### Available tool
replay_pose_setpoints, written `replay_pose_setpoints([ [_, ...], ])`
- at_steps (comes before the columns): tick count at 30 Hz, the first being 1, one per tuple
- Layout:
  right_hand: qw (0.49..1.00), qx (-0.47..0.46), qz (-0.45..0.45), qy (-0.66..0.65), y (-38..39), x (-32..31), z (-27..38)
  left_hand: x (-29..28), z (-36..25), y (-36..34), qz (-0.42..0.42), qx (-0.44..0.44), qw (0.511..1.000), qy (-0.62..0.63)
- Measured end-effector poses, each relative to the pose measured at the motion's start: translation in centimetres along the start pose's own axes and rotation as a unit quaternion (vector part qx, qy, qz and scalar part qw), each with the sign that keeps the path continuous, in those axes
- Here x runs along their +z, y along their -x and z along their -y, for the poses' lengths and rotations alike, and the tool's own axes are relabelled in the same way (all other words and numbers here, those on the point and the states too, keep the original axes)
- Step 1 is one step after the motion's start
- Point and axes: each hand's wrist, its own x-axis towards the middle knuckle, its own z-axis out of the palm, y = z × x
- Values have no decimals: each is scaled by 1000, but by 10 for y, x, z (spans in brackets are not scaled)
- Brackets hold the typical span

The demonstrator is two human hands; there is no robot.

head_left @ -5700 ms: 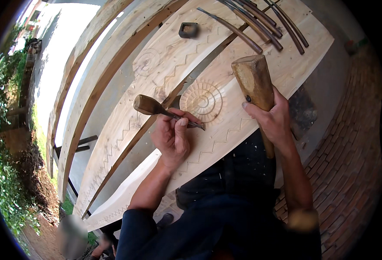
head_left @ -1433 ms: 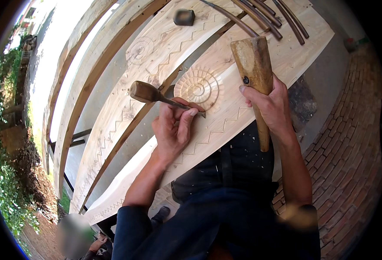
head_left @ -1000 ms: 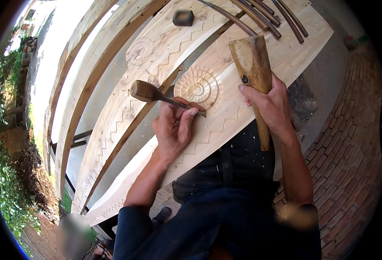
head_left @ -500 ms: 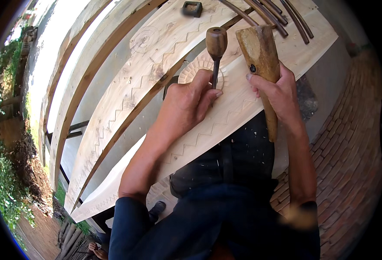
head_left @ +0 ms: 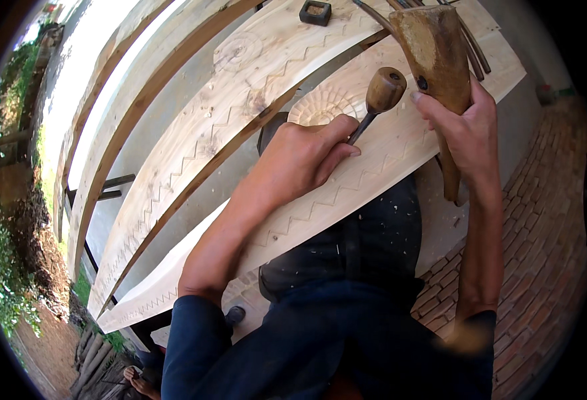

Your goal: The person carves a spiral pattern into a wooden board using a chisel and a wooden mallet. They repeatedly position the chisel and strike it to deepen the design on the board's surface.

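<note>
My left hand (head_left: 313, 150) grips a chisel (head_left: 385, 92) by its metal shaft, its wooden handle tilted up and rightward; the blade is hidden behind my fingers. The hand is over the carved round rosette (head_left: 323, 100) on the nearest pale plank (head_left: 327, 187), which also bears an incised zigzag line. My right hand (head_left: 470, 130) is wrapped around a worn wooden mallet (head_left: 427, 43), held upright to the right of the chisel, its head partly covering several carving tools (head_left: 480, 57) at the plank's far end.
A zigzag-carved plank (head_left: 233, 93) and curved timbers (head_left: 127, 107) lie to the left, with a small dark square box (head_left: 315, 12) at the back. A brick floor (head_left: 533, 253) is at right. Another person's hand (head_left: 133, 373) shows at lower left, beside stacked sticks (head_left: 90, 360).
My left hand has turned over and swung the chisel handle from pointing left to upright, then rightward. My right hand and mallet have moved up and right. The whole view has shifted.
</note>
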Motion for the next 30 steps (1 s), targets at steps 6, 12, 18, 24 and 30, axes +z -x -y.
replay_pose_setpoints([
  [6, 983, -152, -47, 94, -5, -3, 28, 8, 5, 11, -36, -29, 998, 42],
  [12, 978, -192, -47, 66, -5, -1, 57, 18, 18, 34, -90, 24, 995, 37],
  [18, 965, -242, -35, 93, -6, 3, 35, 29, 16, 42, -99, 80, 990, 62],
  [24, 962, -253, -49, 96, -3, 4, 20, 35, 21, 46, -128, 62, 987, 78],
  [30, 958, -262, -49, 109, -4, 5, 20, 39, 24, 45, -169, 38, 981, 91],
])
